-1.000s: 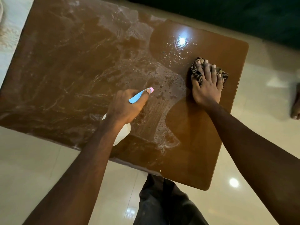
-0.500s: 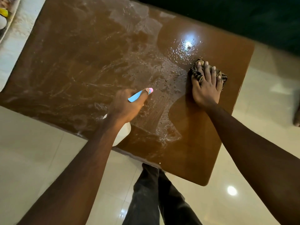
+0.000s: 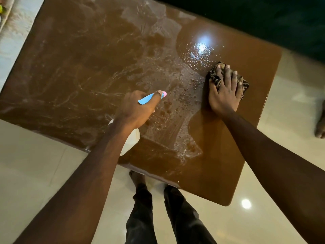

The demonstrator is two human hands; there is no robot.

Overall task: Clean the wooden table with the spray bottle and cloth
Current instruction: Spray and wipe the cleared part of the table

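Observation:
The brown wooden table [image 3: 79, 67] fills most of the head view, streaked with whitish residue and wet droplets near its middle. My left hand [image 3: 137, 108] grips a spray bottle [image 3: 131, 141] with a white body, blue head and pink nozzle, held over the table's near edge and pointing right. My right hand [image 3: 225, 92] presses flat on a dark striped cloth [image 3: 215, 78] near the table's right side, fingers spread over it. The right strip of the table looks glossy and streak-free.
Cream floor tiles [image 3: 35, 173] surround the table. My legs in dark trousers [image 3: 144, 217] stand at the near edge. Another person's bare foot [image 3: 321, 124] shows at the far right. A dark surface [image 3: 263, 18] lies beyond the table.
The view has shifted slightly. More droplets now dot the surface right of the nozzle. My right hand with the cloth stays in about the same spot.

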